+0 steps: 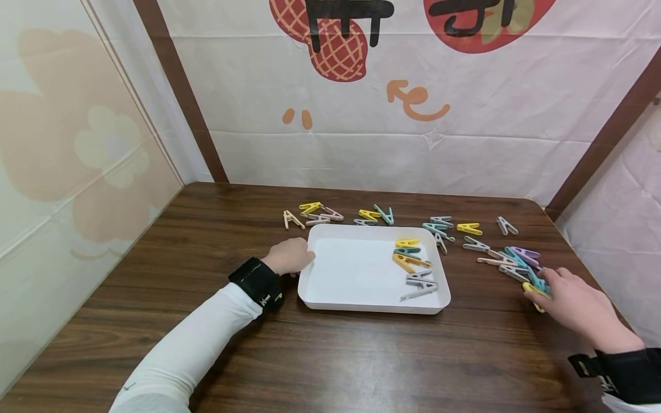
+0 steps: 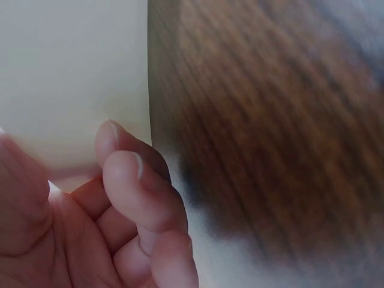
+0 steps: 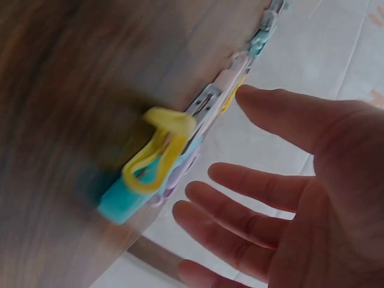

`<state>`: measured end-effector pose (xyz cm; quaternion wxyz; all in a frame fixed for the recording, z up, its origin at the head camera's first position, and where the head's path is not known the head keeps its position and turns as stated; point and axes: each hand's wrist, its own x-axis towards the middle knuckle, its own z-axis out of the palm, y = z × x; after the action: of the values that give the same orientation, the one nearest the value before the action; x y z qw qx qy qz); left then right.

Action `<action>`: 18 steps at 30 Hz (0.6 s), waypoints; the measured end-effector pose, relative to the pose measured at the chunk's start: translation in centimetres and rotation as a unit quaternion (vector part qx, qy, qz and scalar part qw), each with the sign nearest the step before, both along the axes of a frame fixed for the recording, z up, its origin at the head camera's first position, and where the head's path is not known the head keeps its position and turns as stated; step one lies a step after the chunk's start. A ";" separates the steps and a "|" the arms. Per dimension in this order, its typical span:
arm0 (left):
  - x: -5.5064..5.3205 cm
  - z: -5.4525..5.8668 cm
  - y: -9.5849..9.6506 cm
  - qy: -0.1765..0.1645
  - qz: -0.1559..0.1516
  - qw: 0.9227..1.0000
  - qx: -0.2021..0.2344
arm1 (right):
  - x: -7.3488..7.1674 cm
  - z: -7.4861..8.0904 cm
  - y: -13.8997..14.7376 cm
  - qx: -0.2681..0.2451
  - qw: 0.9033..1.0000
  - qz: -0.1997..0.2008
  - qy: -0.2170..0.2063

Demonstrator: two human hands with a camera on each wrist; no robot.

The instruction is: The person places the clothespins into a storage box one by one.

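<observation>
A white tray (image 1: 353, 269) sits on the table, with several clothespins along its right side, among them an orange clothespin (image 1: 408, 263) and a grey one (image 1: 420, 288). My left hand (image 1: 289, 256) grips the tray's left rim; in the left wrist view its curled fingers (image 2: 144, 186) lie against the tray wall. Over the pile at the right, my right hand (image 1: 580, 301) reaches with fingers spread and holds nothing. Closest to it are a yellow clothespin (image 3: 171, 144) and a teal clothespin (image 3: 123, 204). A purple clothespin (image 1: 527, 256) lies just beyond.
Several more clothespins lie scattered behind the tray, such as a yellow one (image 1: 310, 207) and a cream one (image 1: 293, 219). Others lie to its right, including a lone grey clothespin (image 1: 506, 226). A printed cloth (image 1: 372, 155) hangs behind the wooden table (image 1: 361, 361).
</observation>
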<state>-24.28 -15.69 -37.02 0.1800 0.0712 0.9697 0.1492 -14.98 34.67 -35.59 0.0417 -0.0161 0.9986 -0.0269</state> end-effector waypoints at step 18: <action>-0.1 -0.1 0.0 0.000 0.000 1.000 -0.004 | 0.4 -1.4 0.8 0.040 0.998 -0.031 -0.025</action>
<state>-24.36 -15.69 -37.15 0.1799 0.0704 0.9704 0.1450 -14.54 35.51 -36.98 0.0668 0.0176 0.9975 0.0116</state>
